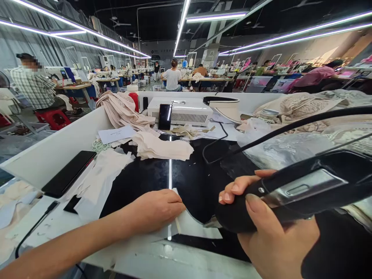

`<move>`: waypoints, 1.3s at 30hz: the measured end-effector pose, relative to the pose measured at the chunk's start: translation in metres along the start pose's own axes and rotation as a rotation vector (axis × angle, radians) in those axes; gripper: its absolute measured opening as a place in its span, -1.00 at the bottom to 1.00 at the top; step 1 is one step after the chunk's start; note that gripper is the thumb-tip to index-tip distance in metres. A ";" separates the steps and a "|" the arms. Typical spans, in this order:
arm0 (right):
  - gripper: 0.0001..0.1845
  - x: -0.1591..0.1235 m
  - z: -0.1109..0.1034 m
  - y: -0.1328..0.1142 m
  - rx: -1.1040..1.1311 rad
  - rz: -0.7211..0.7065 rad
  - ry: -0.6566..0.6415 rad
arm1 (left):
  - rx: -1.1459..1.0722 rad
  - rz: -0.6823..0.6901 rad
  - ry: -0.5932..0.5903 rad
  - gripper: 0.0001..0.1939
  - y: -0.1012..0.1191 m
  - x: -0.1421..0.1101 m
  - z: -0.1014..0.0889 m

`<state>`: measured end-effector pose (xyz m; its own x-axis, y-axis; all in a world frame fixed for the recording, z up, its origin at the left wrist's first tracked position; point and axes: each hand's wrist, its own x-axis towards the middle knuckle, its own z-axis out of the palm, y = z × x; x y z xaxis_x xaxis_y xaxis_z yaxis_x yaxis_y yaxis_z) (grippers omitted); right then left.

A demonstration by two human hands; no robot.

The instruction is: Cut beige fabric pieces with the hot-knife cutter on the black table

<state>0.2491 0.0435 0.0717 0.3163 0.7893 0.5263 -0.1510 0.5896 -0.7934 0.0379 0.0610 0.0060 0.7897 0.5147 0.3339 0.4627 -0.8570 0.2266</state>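
My right hand [279, 240] is wrapped round a black corded handheld tool [308, 190] with a silver switch plate. The tool's rounded front end is low over the shiny black work surface [139, 182], close to a white fabric piece [197, 226]. My left hand [159, 209] is closed, its fingertips pinching the left edge of that fabric piece. Part of the piece lies flat on the black surface. Where the tool's tip meets the fabric is hard to make out. Beyond my hands lies a stack of cream fabric pieces [162, 145].
A black cable [285, 126] arches from the tool across the right side. A white vented box [180, 110] and an upright phone [165, 117] stand at the back. A black phone-like device [69, 173] lies left. Lace fabric [302, 106] is heaped right. Several people sit beyond.
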 end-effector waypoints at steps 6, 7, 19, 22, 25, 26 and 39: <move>-0.57 -0.005 -0.009 0.001 -0.030 0.011 0.013 | -0.018 -0.025 0.035 -0.76 -0.003 -0.016 0.000; -0.57 -0.005 -0.008 0.001 -0.032 0.020 0.017 | -0.024 -0.031 0.043 -0.76 -0.003 -0.018 0.000; -0.58 0.012 0.030 0.022 0.096 0.014 0.037 | -0.049 -0.020 0.090 -0.71 0.000 -0.018 0.004; -0.56 0.012 0.037 0.031 0.101 0.030 0.019 | -0.036 -0.017 0.100 -0.73 0.000 -0.017 0.005; -0.55 0.011 0.040 0.036 0.092 0.042 0.004 | -0.043 -0.027 0.112 -0.73 0.001 -0.016 0.005; -0.55 0.011 0.040 0.037 0.091 0.045 0.001 | -0.050 -0.029 0.116 -0.73 0.002 -0.016 0.005; -0.59 0.009 0.039 0.036 0.099 0.054 -0.008 | -0.084 -0.061 0.081 -0.73 0.001 -0.018 0.005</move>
<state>0.2096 0.0790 0.0598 0.2972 0.8217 0.4862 -0.2596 0.5596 -0.7870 0.0268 0.0509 -0.0047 0.7244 0.5690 0.3892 0.4710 -0.8208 0.3233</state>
